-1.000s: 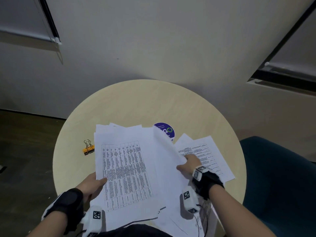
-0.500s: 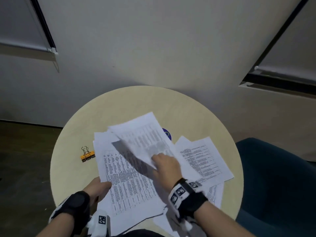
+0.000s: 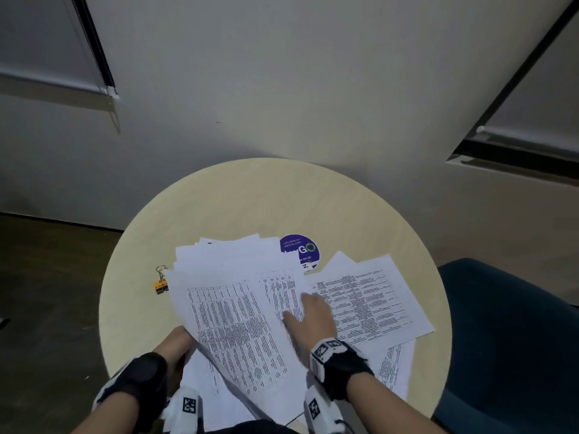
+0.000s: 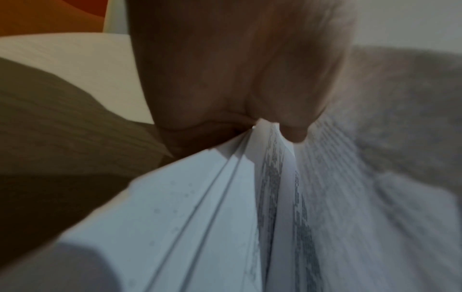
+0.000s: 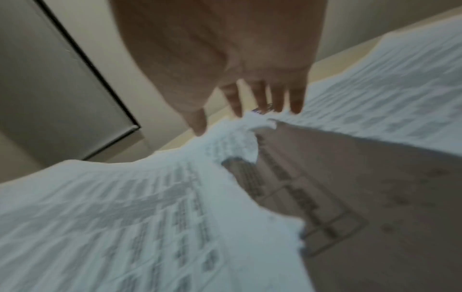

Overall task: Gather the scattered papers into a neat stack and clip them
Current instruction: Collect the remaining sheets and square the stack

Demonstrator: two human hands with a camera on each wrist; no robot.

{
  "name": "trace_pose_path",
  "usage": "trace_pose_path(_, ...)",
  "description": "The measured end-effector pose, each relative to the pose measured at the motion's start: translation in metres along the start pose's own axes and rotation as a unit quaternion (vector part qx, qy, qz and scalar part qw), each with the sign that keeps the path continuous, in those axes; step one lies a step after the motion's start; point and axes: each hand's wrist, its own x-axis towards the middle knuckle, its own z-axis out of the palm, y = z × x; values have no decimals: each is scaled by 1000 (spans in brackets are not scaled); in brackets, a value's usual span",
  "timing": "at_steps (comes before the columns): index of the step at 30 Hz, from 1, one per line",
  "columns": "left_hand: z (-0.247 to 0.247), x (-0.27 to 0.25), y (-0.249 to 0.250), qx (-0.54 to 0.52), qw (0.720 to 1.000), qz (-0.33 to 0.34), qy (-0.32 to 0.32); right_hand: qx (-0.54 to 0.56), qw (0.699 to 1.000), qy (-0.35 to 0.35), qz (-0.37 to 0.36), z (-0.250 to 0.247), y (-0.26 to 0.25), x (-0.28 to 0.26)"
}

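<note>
Several printed sheets form a loose pile point(image 3: 232, 311) on the near half of the round table point(image 3: 250, 198). My left hand point(image 3: 175, 343) pinches the pile's near left edge between thumb and fingers; the left wrist view shows the sheets' edges point(image 4: 265, 158) fanned under the thumb. My right hand point(image 3: 310, 311) lies flat with straight fingers on the pile's right side, as the right wrist view shows with the fingers point(image 5: 260, 98) stretched over paper. More sheets point(image 3: 366, 299) lie spread to the right. An orange binder clip point(image 3: 160, 282) sits just left of the pile.
A round purple sticker point(image 3: 302, 250) shows on the tabletop behind the papers. A dark teal chair point(image 3: 507, 339) stands close at the right. The wall rises just behind the table, and dark floor lies to the left.
The sheet my right hand carried across has come down onto the left pile. The right hand has let it go and now lies flat on it. The left hand keeps its hold.
</note>
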Motion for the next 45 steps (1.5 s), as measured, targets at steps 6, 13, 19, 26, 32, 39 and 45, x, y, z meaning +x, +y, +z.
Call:
trace_pose_path(6,9,-36,35,-197,979,-18,-58,137,985,-31,97,-11,10,-3)
trace_pose_path(13,20,-54,45,58,997,49,-16,81,992,-96,-16,8,-6,-5)
trace_pose_path(19,26,-56,56,84,994,54,54,88,988,-126,9,7,-8,1)
trace_pose_path(26,26,-62,93,107,988,108,-6,198,976,-69,60,2,5,15)
trace_pose_path(32,25,-81,139,100,957,267,-44,458,888,24,15,-48,-35,29)
trace_pose_path(39,44,-92,160,-95,910,401,38,457,855,176,-170,-106,-83,6)
trace_pose_path(45,56,-93,148,-120,920,372,21,398,894,160,-134,-79,-58,6)
